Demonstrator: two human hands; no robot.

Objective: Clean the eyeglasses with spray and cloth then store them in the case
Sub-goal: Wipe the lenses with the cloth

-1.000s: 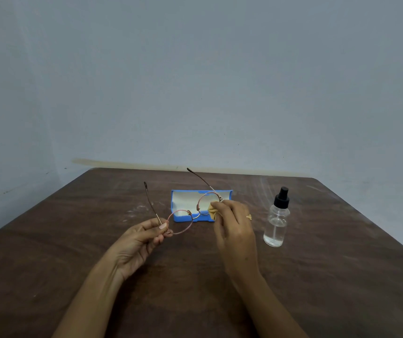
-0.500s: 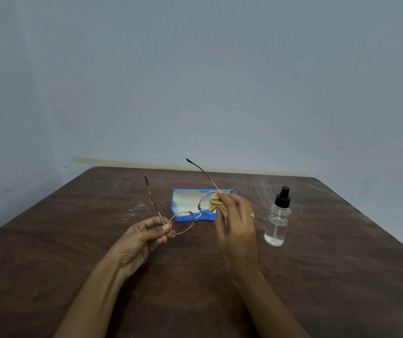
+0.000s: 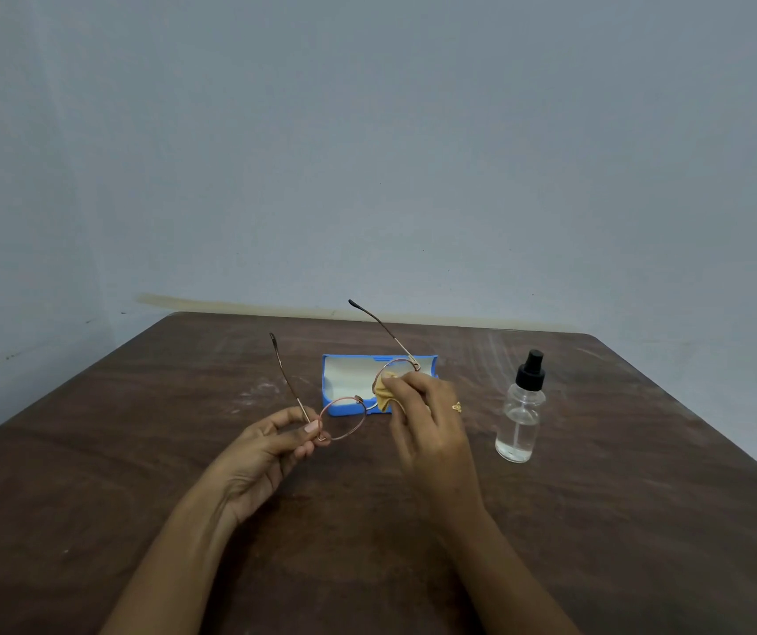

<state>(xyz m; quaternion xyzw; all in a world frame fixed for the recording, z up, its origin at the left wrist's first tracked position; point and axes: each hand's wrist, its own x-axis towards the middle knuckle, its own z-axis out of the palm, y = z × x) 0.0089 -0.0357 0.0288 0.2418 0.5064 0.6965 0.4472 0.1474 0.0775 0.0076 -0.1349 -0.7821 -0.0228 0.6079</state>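
Our scuffed brown table (image 3: 596,543) runs off the frame's bottom. Mid-frame, our left hand (image 3: 262,451) pinches one hinge, and our right hand (image 3: 427,423) pinches a tan cloth (image 3: 384,400) onto a lens, partly hiding the open blue case (image 3: 344,373). A clear spray bottle (image 3: 520,419) stands to the right, and thin round-rimmed eyeglasses (image 3: 343,419) hang between our hands.

Dark wooden table (image 3: 138,451) with open blue case (image 3: 349,378) and upright spray bottle (image 3: 520,414), apart.

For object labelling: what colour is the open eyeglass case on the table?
The case is blue, pale inside; head view.
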